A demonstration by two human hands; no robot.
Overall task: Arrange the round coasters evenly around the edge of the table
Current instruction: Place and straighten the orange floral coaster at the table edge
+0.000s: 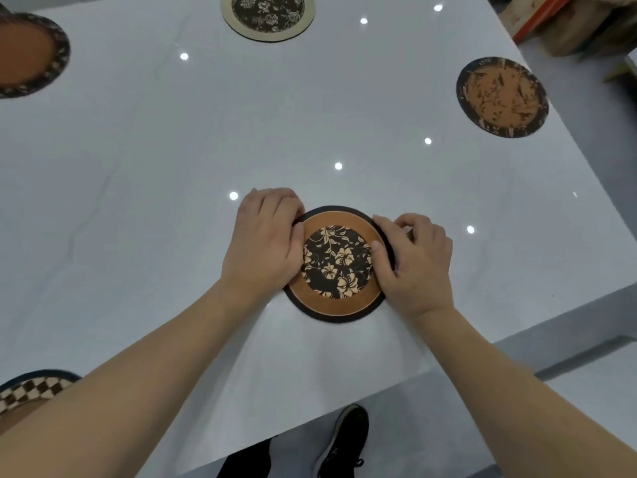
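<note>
A round orange coaster with a dark flowered centre lies flat on the white table, near its front edge. My left hand grips its left rim and my right hand grips its right rim. Other round coasters lie near the table's edges: a cream-rimmed dark floral one at the far side, an orange one with dark streaks at the right, an orange one with a patterned rim at the far left, and a checkered one at the near left, partly hidden by my forearm.
The table's right edge runs diagonally, with stacked boxes beyond it on the floor. The near corner ends just above my black shoe. Bright ceiling lights reflect in the glossy top.
</note>
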